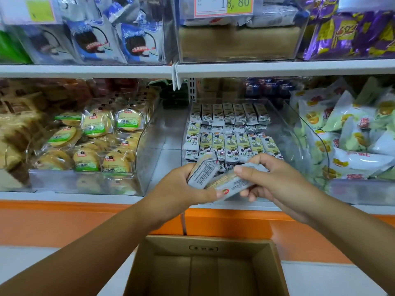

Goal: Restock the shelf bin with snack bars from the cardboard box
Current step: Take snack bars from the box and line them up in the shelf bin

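Observation:
A clear plastic shelf bin (286,122) on the middle shelf holds rows of small snack bars (232,144) in grey and pale yellow wrappers. In front of the bin's near edge my left hand (181,189) grips a few wrapped snack bars (205,170) with their printed backs up. My right hand (277,180) pinches another bar (233,183) from the same bunch, between thumb and fingers. Below my arms the open cardboard box (205,244) stands on the floor, and its visible inside shows bare cardboard.
A clear bin of round wrapped biscuits (92,135) is to the left, and a bin of white and green snack bags (346,135) to the right. The upper shelf (192,69) carries more bins and a price tag (224,6). An orange base panel (64,223) runs below.

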